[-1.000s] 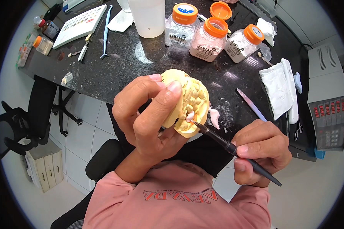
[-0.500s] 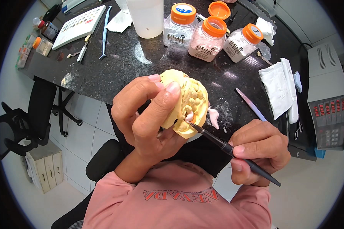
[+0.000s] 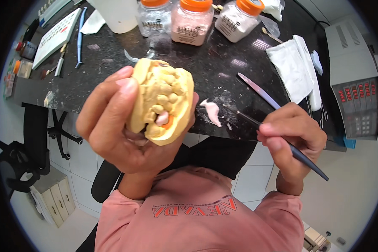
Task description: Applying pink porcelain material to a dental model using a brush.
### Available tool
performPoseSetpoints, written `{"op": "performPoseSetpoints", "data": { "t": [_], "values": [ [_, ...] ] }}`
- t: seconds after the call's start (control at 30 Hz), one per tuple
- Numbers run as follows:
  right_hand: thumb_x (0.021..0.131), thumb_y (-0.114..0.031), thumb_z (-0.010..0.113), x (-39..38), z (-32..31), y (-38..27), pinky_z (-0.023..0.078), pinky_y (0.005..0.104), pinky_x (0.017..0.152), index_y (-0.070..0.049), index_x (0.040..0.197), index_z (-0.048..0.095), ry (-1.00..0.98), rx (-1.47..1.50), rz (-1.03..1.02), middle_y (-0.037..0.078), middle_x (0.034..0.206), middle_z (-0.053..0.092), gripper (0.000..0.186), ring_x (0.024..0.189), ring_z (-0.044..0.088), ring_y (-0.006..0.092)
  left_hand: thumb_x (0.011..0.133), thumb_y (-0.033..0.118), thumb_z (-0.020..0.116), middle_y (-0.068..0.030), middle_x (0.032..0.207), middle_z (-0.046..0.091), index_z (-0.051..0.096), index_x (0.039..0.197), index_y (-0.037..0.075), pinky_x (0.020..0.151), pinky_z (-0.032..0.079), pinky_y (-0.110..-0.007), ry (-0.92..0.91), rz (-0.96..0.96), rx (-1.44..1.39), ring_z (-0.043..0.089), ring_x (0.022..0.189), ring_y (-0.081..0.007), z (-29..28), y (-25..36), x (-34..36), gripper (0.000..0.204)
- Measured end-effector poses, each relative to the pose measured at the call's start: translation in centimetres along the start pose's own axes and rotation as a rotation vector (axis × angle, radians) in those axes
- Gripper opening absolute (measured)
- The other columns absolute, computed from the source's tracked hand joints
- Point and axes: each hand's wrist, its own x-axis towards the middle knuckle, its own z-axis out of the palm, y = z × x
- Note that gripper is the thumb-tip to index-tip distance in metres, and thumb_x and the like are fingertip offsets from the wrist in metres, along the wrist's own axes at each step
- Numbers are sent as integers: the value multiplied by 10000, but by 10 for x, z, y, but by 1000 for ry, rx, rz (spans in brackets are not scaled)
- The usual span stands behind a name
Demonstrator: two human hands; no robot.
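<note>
My left hand (image 3: 117, 122) is closed round a yellow dental cast (image 3: 172, 96), its row of teeth turned up toward me. One tooth in the row is a pale pink-white crown (image 3: 161, 118), with an orange patch beside it. My right hand (image 3: 296, 140) pinches a thin dark-handled brush (image 3: 298, 153) between thumb and fingers. The brush tip points left and stands apart from the cast, over the black worktop. Between the two hands a smear of pink paste (image 3: 212, 112) lies on the worktop, with white specks around it.
Several orange-lidded powder jars (image 3: 192, 23) stand at the back, next to a translucent container (image 3: 117, 14). Left are a white palette (image 3: 56, 38) and a blue tool (image 3: 80, 40). A lilac spatula (image 3: 258, 89) and white packets (image 3: 290, 69) lie right, near a machine with a red display (image 3: 357, 101).
The brush tip has left the cast's tooth and moved off to the right. My left hand has shifted left with the cast and turned it more upright. The view has shifted too.
</note>
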Motion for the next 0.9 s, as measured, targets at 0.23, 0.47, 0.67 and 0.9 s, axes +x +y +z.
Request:
{"op": "performPoseSetpoints", "data": {
  "t": [0.23, 0.47, 0.67, 0.9],
  "values": [
    [696, 75, 733, -2, 9, 4, 453, 199, 570, 37, 867, 666, 44, 28, 78, 100, 790, 662, 187, 670, 605, 94, 656, 117, 884, -168, 1188, 450, 391, 1217, -18, 945, 563, -413, -12, -14, 63, 592, 1078, -318, 1, 3, -1, 759],
    [684, 77, 730, 2, 6, 7, 446, 200, 547, 41, 840, 652, -53, -94, -37, 96, 774, 655, 178, 644, 594, 91, 659, 113, 880, -168, 1182, 454, 385, 1220, -10, 945, 563, -410, -24, -17, 93, 588, 1078, -309, -2, 4, -2, 759],
    [678, 72, 731, -3, 4, 4, 445, 200, 554, 34, 830, 655, 25, -55, 53, 92, 772, 655, 174, 635, 593, 92, 659, 114, 880, -166, 1181, 453, 381, 1221, -6, 947, 561, -402, -12, -17, 53, 584, 1084, -299, -1, 3, -2, 761],
    [696, 71, 734, 1, 5, 3, 468, 195, 572, 35, 842, 663, -27, -66, 23, 93, 770, 663, 166, 657, 615, 92, 662, 121, 879, -164, 1182, 450, 380, 1223, -5, 955, 555, -404, -42, -12, 97, 580, 1089, -293, -3, 4, -1, 762]
  ]
}}
